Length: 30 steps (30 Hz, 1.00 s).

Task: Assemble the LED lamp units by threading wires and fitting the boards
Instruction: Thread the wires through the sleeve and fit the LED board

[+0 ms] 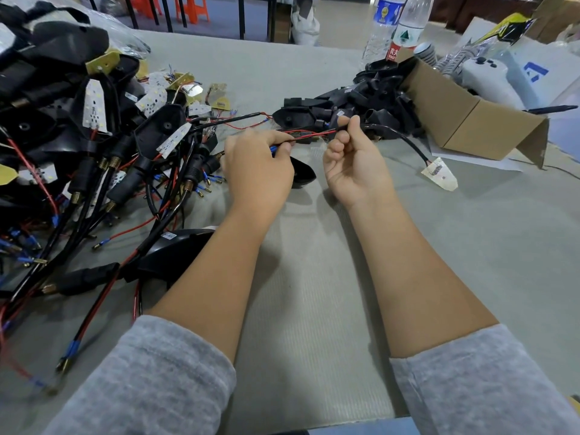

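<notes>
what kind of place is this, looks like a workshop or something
Probably a small hand-assembly workshop: a heap of wired lamp units on a cloth-covered table, a cardboard box spilling black housings, and both hands working red and black wires.

I am seeing two bare forearms reaching out from soft, heathered grey fleece sleeves: the left sleeve (150, 378) and the right sleeve (480, 384) are both sitting pushed back toward the elbows, their cuffs bunching in loose folds. No rings or watch are showing.
</notes>
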{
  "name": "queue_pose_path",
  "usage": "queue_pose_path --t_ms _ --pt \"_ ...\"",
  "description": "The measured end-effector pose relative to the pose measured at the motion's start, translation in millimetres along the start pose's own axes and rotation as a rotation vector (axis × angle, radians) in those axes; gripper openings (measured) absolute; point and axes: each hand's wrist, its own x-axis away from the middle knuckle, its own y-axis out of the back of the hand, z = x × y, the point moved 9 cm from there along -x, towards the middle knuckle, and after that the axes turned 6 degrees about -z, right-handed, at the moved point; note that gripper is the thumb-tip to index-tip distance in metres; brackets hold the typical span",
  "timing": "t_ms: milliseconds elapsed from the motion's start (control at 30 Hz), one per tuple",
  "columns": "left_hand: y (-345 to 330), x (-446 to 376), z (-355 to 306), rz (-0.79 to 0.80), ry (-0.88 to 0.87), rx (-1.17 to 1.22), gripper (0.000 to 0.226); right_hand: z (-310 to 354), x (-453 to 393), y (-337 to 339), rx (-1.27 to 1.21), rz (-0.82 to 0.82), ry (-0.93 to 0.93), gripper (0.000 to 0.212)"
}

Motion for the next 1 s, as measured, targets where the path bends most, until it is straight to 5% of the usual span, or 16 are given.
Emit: queue_pose_path --t_ms 200,333,500,633,1000 --pt "3 2 -1 -0.025 -0.035 -0.019 0.02 4 -1 -2 0.078 0.05 0.014 0.031" --pt "-6 -2 -2 0.07 -0.085 0.07 0.023 -2 7 -9 0.3 0.175 -0.063 0.022" --pt "-7 -2 4 0.067 -0.026 0.065 0.029 -11 13 -20 0.582 0.22 0.058 0.018" --pt "-13 0 20 0.143 0.131 0.003 0.04 -4 13 -19 0.56 0.159 0.184 0.015" --pt "-3 -3 20 0.06 0.041 -0.173 0.037 -1 17 -23 0.476 0.137 0.239 0.01"
